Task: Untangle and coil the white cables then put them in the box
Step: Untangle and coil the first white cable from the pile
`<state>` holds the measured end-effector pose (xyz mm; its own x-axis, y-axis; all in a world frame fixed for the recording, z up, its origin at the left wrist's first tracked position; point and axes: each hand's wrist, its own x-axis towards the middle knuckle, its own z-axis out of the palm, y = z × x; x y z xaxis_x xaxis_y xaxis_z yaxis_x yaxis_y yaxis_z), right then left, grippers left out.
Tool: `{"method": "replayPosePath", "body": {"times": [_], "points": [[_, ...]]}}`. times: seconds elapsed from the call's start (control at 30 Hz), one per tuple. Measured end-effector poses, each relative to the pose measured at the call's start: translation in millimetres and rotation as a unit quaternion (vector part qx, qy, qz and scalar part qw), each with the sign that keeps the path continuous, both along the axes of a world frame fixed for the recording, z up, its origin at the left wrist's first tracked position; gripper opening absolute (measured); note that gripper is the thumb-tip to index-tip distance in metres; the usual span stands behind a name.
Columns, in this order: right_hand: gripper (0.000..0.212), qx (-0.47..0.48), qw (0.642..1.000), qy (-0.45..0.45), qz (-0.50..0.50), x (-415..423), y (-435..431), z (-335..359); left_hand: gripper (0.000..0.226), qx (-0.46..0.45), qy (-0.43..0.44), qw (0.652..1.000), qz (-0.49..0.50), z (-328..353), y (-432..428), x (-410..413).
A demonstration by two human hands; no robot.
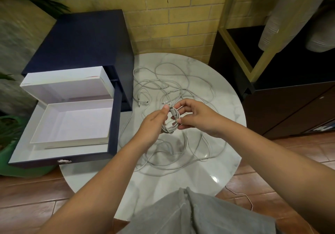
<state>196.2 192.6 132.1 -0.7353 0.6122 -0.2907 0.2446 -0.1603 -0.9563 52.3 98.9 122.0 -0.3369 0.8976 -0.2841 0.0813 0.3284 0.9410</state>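
Cable tangle (173, 89) across marble tbl (181, 185) under coil (172, 125), open box (78, 107) left.

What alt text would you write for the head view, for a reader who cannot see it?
A person's left hand grips and right hand pinches a small coiled white cable above a round marble table. More white cables lie tangled on the table. At the left, an empty open white box sits in a pulled-out navy drawer.

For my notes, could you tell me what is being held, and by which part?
Both hands hold a coiled white cable: the left hand grips one side of the coil, the right hand pinches the opposite side.
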Motion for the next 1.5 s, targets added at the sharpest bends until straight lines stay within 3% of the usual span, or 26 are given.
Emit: {"method": "replayPosePath", "body": {"times": [0.2, 0.43, 0.57, 0.67, 0.73, 0.9, 1.0, 1.07, 1.2, 1.3, 1.5], "points": [[0.032, -0.009, 1.000, -0.002, -0.029, 6, 5, 1, 0.026, -0.049, 0.048, 0.997, -0.030, -12, 3, -14], [0.034, -0.032, 0.999, -0.034, -0.006, 3, 7, -2, 0.021, -0.003, 0.094, 0.996, -0.008, -10, 8, -12], [0.014, -0.046, 0.998, -0.036, 0.005, 0, 6, -3, 0.038, 0.028, 0.106, 0.993, 0.045, -7, 9, -7], [0.006, -0.076, 0.996, 0.014, -0.038, -4, 4, -8, 0.047, -0.033, 0.008, 0.996, 0.085, -10, 11, -6], [0.006, -0.080, 0.996, 0.023, -0.039, -3, 4, -11, 0.037, -0.060, -0.050, 0.995, 0.056, -15, 11, -5], [0.025, -0.016, 0.997, -0.075, 0.025, 7, 6, -11, 0.019, 0.003, 0.074, 0.997, 0.010, -17, 7, -3], [0.026, 0.027, 0.995, -0.089, 0.025, 10, 8, -8, 0.023, 0.002, 0.146, 0.989, -0.016, -15, 11, 0], [0.022, 0.036, 0.996, -0.077, 0.019, 12, 12, -8, 0.011, 0.000, 0.138, 0.990, -0.010, -14, 13, 4], [0.013, -0.019, 0.999, -0.019, -0.019, 14, 17, -9, 0.044, -0.010, 0.064, 0.997, 0.051, -11, 12, 9], [0.009, -0.082, 0.996, 0.028, -0.023, 12, 14, -9, 0.031, 0.009, 0.017, 0.997, 0.080, -10, 8, 10], [0.017, -0.076, 0.997, 0.000, 0.027, -5, 5, -2, 0.017, 0.063, 0.092, 0.987, 0.115, 3, -8, -10]]}}
